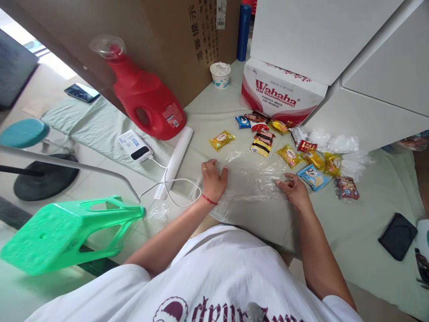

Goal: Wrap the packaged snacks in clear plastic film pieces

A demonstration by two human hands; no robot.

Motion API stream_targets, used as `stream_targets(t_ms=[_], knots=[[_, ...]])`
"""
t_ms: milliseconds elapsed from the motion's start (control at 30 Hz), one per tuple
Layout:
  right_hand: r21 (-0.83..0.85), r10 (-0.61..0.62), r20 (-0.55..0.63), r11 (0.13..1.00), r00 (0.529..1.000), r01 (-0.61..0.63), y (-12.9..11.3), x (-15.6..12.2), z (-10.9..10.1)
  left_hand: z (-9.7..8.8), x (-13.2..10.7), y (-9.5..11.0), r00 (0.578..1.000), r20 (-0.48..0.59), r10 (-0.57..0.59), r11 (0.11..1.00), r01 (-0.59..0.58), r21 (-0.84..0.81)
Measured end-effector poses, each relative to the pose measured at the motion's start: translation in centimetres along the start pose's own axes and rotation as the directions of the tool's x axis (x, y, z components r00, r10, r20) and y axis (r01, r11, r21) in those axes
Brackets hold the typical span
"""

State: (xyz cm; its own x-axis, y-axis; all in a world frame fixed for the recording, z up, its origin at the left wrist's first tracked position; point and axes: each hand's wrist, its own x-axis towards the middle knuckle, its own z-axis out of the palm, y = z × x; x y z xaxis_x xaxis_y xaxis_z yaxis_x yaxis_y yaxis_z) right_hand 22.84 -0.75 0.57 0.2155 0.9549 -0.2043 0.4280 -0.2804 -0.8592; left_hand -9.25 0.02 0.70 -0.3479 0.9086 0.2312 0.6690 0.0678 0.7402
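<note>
A clear plastic bag point(254, 183) lies flat on the pale green cloth point(362, 223) in front of me. My left hand point(213, 178) rests on its left edge, fingers curled and pressing down on the film. My right hand point(295, 188) pinches the bag's right side with thumb and fingers together. Beyond the bag lie several small snack packets: a yellow one point(221, 139) alone to the left, a yellow-and-black one point(262, 144), more yellow ones point(290, 154), a blue one point(314, 176) and a dark red one point(347, 188).
A red detergent jug point(147, 100) lies by a big cardboard box point(174, 40). A Wahaha carton point(279, 96), paper cup point(220, 74), roll of bags point(174, 162), white power bank point(136, 146) with cable, green stool point(67, 232), black wallet point(397, 235) and loose plastic bags point(338, 145) surround me.
</note>
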Motion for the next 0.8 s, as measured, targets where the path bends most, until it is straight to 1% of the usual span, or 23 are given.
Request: stream_targets(t_ms=[33, 67, 100, 133, 167, 200, 233, 267, 333, 367, 433, 500, 533, 567, 600, 633, 667, 700, 733, 767, 800], knots=[[0.015, 0.009, 0.03, 1.0, 1.0, -0.009, 0.0, -0.3, 0.0, -0.4, -0.2, 0.3, 0.99, -0.045, 0.135, 0.989, -0.131, 0.069], [0.038, 0.02, 0.054, 0.999, 0.998, -0.022, 0.0, -0.6, 0.0, -0.7, -0.3, 0.7, 0.958, -0.025, 0.287, 0.952, -0.282, 0.121], [0.06, 0.023, 0.065, 0.998, 0.998, -0.027, -0.1, -0.8, 0.0, -0.9, -0.3, 1.1, 0.899, 0.06, 0.433, 0.889, -0.437, 0.138], [0.07, 0.012, 0.066, 0.997, 0.998, -0.017, -0.1, -0.9, -0.1, -0.9, -0.2, 1.5, 0.818, 0.18, 0.547, 0.813, -0.57, 0.118], [0.072, -0.004, 0.064, 0.997, 0.998, -0.001, 0.0, -1.1, -0.2, -0.7, 0.2, 1.8, 0.729, 0.302, 0.615, 0.745, -0.662, 0.081], [0.067, -0.018, 0.062, 0.998, 0.998, 0.014, 0.1, -1.3, -0.3, -0.5, 0.6, 2.1, 0.659, 0.406, 0.634, 0.704, -0.708, 0.051], [0.052, -0.025, 0.06, 0.998, 0.998, 0.022, 0.4, -1.5, -0.6, -0.1, 1.1, 2.1, 0.625, 0.486, 0.611, 0.695, -0.718, 0.048], [0.025, -0.029, 0.061, 0.999, 0.998, 0.027, 0.8, -1.9, -1.0, 0.2, 1.7, 2.0, 0.625, 0.545, 0.559, 0.71, -0.7, 0.074], [-0.071, -0.032, 0.076, 0.997, 0.997, 0.038, 1.7, -2.9, -2.0, 0.5, 2.6, 1.1, 0.648, 0.626, 0.434, 0.75, -0.644, 0.148], [-0.133, -0.038, 0.091, 0.99, 0.995, 0.05, 2.2, -3.5, -2.7, 0.5, 2.9, 0.5, 0.646, 0.657, 0.39, 0.759, -0.629, 0.167], [-0.276, -0.079, 0.095, 0.956, 0.992, 0.102, 2.7, -4.8, -4.3, 0.2, 3.1, -0.7, 0.625, 0.692, 0.36, 0.76, -0.627, 0.171], [-0.411, -0.196, 0.043, 0.89, 0.98, 0.196, 2.3, -5.8, -5.7, -0.2, 2.8, -1.6, 0.615, 0.696, 0.37, 0.757, -0.634, 0.158], [-0.464, -0.278, 0.03, 0.847, 0.96, 0.26, 1.6, -6.2, -6.1, -0.4, 2.6, -1.8, 0.615, 0.693, 0.376, 0.758, -0.634, 0.152], [-0.499, -0.357, 0.047, 0.801, 0.933, 0.332, 0.8, -6.4, -6.3, -0.5, 2.4, -1.9, 0.616, 0.69, 0.38, 0.762, -0.631, 0.145], [-0.51, -0.414, 0.106, 0.758, 0.904, 0.407, -0.2, -6.5, -6.2, -0.6, 2.3, -1.9, 0.616, 0.689, 0.382, 0.766, -0.628, 0.136], [-0.493, -0.438, 0.207, 0.726, 0.875, 0.48, -1.3, -6.6, -5.9, -0.6, 2.3, -1.9, 0.615, 0.689, 0.384, 0.771, -0.624, 0.127], [-0.454, -0.429, 0.343, 0.703, 0.836, 0.547, -2.3, -6.8, -5.4, -0.6, 2.4, -1.9, 0.613, 0.69, 0.385, 0.776, -0.62, 0.118], [-0.403, -0.391, 0.491, 0.691, 0.779, 0.6, -3.1, -7.0, -4.9, -0.6, 2.5, -2.0, 0.612, 0.691, 0.385, 0.78, -0.616, 0.111], [-0.351, -0.33, 0.63, 0.687, 0.703, 0.637, -3.8, -7.4, -4.4, -0.5, 2.6, -2.0, 0.611, 0.692, 0.384, 0.785, -0.611, 0.105], [-0.307, -0.252, 0.748, 0.689, 0.614, 0.657, -4.3, -7.9, -4.2, -0.5, 2.8, -2.1, 0.61, 0.694, 0.381, 0.788, -0.607, 0.101], [-0.278, -0.168, 0.832, 0.699, 0.529, 0.659, -4.7, -8.6, -4.2, -0.5, 2.9, -2.3, 0.61, 0.696, 0.38, 0.791, -0.604, 0.097]])
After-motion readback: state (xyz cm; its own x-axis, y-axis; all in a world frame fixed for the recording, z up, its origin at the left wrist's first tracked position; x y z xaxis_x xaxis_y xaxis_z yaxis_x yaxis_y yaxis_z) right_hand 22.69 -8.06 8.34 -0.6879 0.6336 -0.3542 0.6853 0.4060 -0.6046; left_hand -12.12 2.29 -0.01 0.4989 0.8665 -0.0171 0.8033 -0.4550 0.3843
